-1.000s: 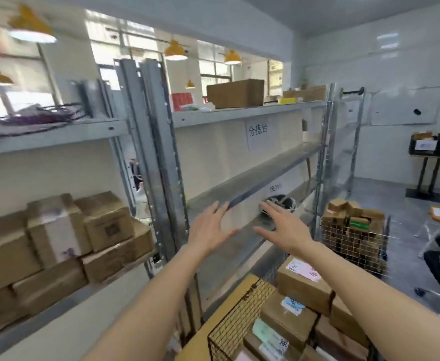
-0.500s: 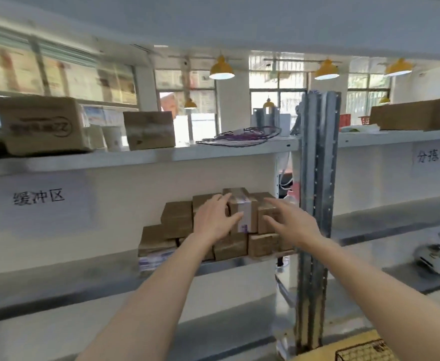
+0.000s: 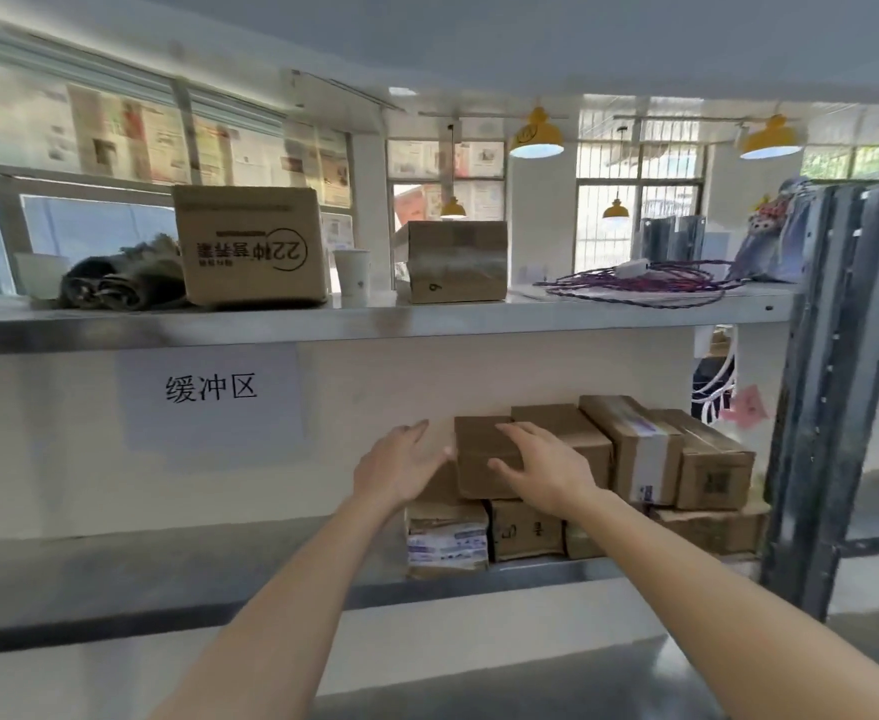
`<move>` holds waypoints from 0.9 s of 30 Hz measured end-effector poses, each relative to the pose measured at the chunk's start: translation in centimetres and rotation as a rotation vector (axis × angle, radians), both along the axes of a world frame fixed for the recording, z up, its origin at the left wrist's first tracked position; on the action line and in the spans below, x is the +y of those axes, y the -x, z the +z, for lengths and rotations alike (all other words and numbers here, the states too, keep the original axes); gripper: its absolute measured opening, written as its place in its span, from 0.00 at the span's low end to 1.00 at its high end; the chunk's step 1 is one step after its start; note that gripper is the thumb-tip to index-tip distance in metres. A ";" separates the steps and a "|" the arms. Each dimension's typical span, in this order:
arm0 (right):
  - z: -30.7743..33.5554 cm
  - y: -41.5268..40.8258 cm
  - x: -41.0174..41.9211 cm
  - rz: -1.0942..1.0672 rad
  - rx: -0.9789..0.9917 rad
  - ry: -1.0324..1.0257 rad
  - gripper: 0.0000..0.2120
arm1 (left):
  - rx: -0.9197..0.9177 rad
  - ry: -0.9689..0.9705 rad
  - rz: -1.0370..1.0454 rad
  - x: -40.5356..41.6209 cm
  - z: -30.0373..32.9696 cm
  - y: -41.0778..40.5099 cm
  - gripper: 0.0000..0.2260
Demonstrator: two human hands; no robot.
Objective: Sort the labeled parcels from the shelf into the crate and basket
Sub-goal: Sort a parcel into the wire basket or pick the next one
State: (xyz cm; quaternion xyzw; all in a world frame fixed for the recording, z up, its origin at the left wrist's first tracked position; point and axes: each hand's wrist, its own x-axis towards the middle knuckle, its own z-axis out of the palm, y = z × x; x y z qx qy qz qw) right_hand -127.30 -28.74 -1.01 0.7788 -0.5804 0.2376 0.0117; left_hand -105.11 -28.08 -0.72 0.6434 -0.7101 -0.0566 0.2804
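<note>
Reaching with both bare forearms toward the parcel stack on the middle shelf [image 3: 167,579]. Left hand [image 3: 401,467] at the left side of the top-front brown parcel [image 3: 481,457], fingers straight and relaxed, contact unclear. Right hand [image 3: 543,467] laid on that parcel's front right, fingers spread and lightly curved over it, not clamped. Parcel on top of lower parcels, one with a blue-printed label [image 3: 447,543]; more brown parcels just to the right. Behind: wall sign [image 3: 211,389]. Above: upper shelf with printed carton [image 3: 250,246], paper cup [image 3: 352,278], taped box [image 3: 455,262], purple cable [image 3: 640,280].
</note>
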 end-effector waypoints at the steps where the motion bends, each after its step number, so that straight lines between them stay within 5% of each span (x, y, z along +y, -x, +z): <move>1: -0.1 -0.6 -0.7 -0.027 0.013 -0.015 0.31 | 0.011 -0.008 -0.010 -0.9 -0.3 -0.5 0.33; 17: -2.0 -4.4 -4.7 -0.155 0.257 0.005 0.29 | 0.332 -0.214 -0.233 -9.5 -4.1 0.2 0.31; 23: -2.1 -6.2 -4.5 -0.172 0.103 -0.068 0.25 | 0.564 -0.259 -0.261 -10.2 -5.2 -1.5 0.29; 27: -2.7 -7.4 -4.7 -0.174 -0.193 -0.106 0.20 | 0.648 -0.282 -0.325 -10.0 -5.8 -2.8 0.26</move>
